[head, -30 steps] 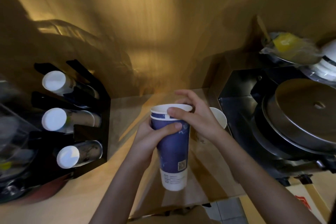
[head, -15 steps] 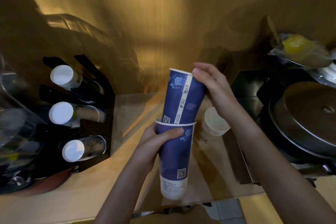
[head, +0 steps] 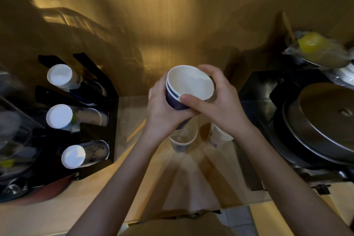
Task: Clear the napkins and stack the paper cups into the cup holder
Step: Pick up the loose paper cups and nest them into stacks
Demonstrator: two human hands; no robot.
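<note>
Two nested blue paper cups [head: 188, 87] are held above the counter, mouth tilted toward the camera, white inside showing. My left hand [head: 162, 112] wraps their wall from the left. My right hand [head: 214, 101] grips them from the right, thumb across the rim. Under the hands a single paper cup [head: 183, 141] stands upright on the counter, and a short stack of white cups [head: 220, 136] stands just right of it. The black cup holder [head: 113, 113] at the left has three slanted tubes, each with a cup stack bottom-out [head: 59, 77] [head: 59, 116] [head: 73, 156]. No napkins show.
A black appliance with a large round metal lid [head: 325, 120] fills the right side. Behind it lies a plastic bag with something yellow [head: 314, 48]. Clear plastic items [head: 11, 140] crowd the far left. A wooden wall [head: 172, 15] backs the wooden counter [head: 191, 178].
The upper blue cup, half out and tilted half a second ago, has been pushed fully into the lower one. Both hands lifted the nested pair and tipped its mouth toward the camera.
</note>
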